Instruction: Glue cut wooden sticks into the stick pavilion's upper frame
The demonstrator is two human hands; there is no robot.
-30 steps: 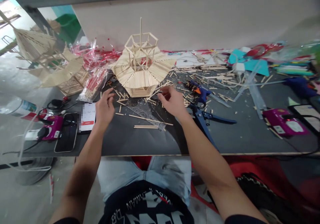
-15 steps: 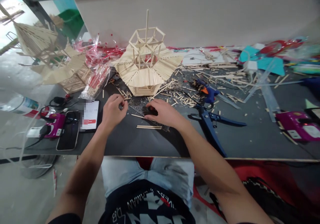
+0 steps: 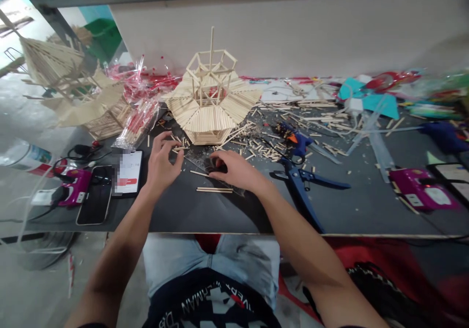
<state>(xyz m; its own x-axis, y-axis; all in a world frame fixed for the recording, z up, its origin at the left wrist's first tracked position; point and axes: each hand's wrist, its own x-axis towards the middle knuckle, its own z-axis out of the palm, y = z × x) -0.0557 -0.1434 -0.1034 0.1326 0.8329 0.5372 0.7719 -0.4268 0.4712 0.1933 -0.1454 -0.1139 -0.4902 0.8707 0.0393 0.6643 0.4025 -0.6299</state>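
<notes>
Stencil (image 3: pixel 199 162), hands (image 3: pixel 165 164) (image 3: pixel 234 172) closer than a second ago

On the table (image 3: pixel 249 220), the main stick model (image 3: pixel 210 118) stands at the far middle, with a second stick model (image 3: pixel 106 118) to its left and a bag of sticks (image 3: pixel 137 122) between them. Nearer than the main model are the left hand (image 3: pixel 164 162) and right hand (image 3: pixel 230 169), with two phones (image 3: pixel 94 196) lying left of both hands. On the right lies a cutter (image 3: pixel 295 179), with a glue gun (image 3: pixel 301 144) beyond it and stick offcuts (image 3: pixel 256 148) scattered left of the gun.
</notes>
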